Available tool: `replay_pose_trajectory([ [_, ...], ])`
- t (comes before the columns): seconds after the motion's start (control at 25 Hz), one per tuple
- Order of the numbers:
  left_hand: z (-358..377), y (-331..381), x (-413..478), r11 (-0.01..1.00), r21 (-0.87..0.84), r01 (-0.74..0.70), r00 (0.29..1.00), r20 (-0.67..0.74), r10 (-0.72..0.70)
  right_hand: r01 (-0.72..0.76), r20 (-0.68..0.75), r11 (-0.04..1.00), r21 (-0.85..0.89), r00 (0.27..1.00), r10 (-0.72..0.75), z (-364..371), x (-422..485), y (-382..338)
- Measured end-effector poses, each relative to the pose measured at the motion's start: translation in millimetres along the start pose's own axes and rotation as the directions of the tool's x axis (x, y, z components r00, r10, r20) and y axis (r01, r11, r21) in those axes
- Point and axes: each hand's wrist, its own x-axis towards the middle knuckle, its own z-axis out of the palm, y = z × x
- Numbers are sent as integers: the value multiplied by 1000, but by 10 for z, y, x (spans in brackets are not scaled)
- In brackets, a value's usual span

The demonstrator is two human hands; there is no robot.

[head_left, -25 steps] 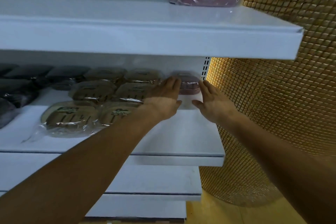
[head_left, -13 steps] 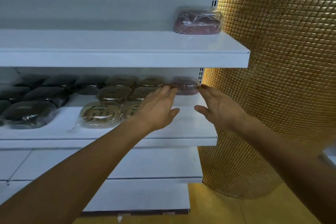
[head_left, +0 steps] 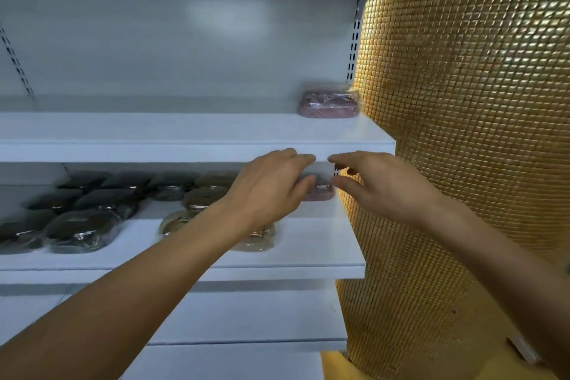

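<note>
**Two open hands in front of a wrapped pink soap dish on the middle shelf**

Head view: the left hand (head_left: 271,185) and the right hand (head_left: 385,185) are raised side by side before a white shelving unit, their fingertips pointing at each other and almost meeting. Each grip stands apart, fingers stretched and loosely bent with the thumb hanging below, and neither holds anything. In the gap between the two thumbs shows the pink soap dish (head_left: 322,191), wrapped in clear film. It lies flat at the back right corner of the middle shelf (head_left: 308,244), partly hidden by the left hand. Whether either hand touches it cannot be told. The fingertips overlap the front edge of the upper shelf (head_left: 185,133).

A second pink wrapped dish (head_left: 328,103) sits at the back right of the upper shelf, just beside the gold mosaic column (head_left: 462,133) that borders the shelving on the right. Left of the pink soap dish, on the middle shelf, lie beige wrapped dishes (head_left: 203,197), some covered by the left forearm. Farther left lie dark wrapped dishes (head_left: 80,228) in rows. A lower shelf (head_left: 262,315) shows beneath, and a yellow floor (head_left: 339,367) at the column's foot.
</note>
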Motion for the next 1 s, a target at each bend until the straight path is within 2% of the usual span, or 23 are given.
replay_pose_trajectory([
  [0.2, -225, 34, 314, 1000, 23, -8, 993, -121, 11, -6, -134, 1000, 22, 991, 9, -365, 224, 71],
  [0.36, -207, -101, 659, 998, 54, 24, 990, -139, -16, -38, -147, 999, -21, 989, 34, -378, 455, 274],
  [0.68, 178, -320, 1294, 981, 31, 190, 981, -38, -189, -166, -82, 986, 11, 983, 166, -21, 1004, 577],
  [1.0, 367, -435, 1750, 961, 35, 275, 961, 3, -275, -242, -37, 970, 17, 970, 242, 106, 1425, 767],
])
